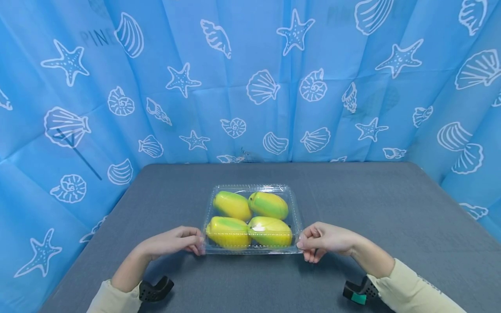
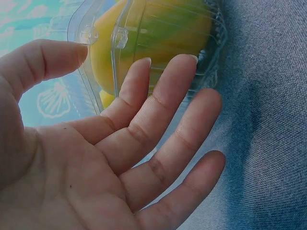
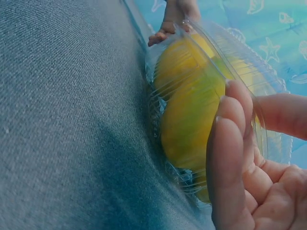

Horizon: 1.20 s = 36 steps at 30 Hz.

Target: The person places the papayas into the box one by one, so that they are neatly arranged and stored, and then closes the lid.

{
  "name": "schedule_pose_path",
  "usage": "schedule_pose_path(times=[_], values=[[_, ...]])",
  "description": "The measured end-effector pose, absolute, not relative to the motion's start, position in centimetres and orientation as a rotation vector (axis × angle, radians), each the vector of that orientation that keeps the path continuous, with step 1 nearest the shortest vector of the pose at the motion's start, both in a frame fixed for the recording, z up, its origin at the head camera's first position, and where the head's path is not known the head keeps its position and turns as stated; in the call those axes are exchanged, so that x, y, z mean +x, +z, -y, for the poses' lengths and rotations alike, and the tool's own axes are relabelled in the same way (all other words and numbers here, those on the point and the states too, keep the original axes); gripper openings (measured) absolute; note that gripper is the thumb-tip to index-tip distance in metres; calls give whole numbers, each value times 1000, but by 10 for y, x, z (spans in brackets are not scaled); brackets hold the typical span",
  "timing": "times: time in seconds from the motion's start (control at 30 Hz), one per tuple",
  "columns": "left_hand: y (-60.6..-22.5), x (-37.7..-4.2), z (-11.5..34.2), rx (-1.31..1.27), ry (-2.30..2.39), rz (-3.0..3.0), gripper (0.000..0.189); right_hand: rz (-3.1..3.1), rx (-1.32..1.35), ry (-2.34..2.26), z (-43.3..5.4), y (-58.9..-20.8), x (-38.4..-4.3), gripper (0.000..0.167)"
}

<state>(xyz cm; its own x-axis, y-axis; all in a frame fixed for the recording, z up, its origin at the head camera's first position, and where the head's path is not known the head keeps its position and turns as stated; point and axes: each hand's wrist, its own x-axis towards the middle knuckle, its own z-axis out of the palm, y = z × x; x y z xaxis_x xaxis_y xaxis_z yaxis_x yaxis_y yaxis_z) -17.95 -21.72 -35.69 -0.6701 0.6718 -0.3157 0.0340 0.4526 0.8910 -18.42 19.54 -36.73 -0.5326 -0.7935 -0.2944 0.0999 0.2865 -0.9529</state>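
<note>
A clear plastic clamshell box (image 1: 250,213) sits on the grey table, its lid over several yellow-green, mango-like fruits (image 1: 268,205). At the near left corner, my left hand (image 1: 182,240) pinches the rim between thumb and forefinger. The left wrist view shows that thumb (image 2: 57,60) on the lid's flange, while the other fingers spread below. Two rim edges with round snap buttons (image 2: 120,37) stand slightly apart there. My right hand (image 1: 328,240) pinches the near right corner, thumb above and curled fingers (image 3: 230,139) beneath the rim.
A blue curtain (image 1: 235,78) printed with white shells and starfish hangs behind the table and along both sides. The grey tabletop (image 1: 250,287) extends around the box. Black bands (image 1: 155,290) sit at both wrists, by the cream sleeves.
</note>
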Motion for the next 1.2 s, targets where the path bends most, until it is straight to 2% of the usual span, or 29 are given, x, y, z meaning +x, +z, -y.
schedule_pose_path(times=[0.5,1.2], values=[[-359,-180,217,612,1247,-2026,28,-1820,-582,-1363,-191,-366,-180,19],[-363,-184,214,540,1263,-1928,45,-1790,-533,-1389,-194,-368,-185,20]])
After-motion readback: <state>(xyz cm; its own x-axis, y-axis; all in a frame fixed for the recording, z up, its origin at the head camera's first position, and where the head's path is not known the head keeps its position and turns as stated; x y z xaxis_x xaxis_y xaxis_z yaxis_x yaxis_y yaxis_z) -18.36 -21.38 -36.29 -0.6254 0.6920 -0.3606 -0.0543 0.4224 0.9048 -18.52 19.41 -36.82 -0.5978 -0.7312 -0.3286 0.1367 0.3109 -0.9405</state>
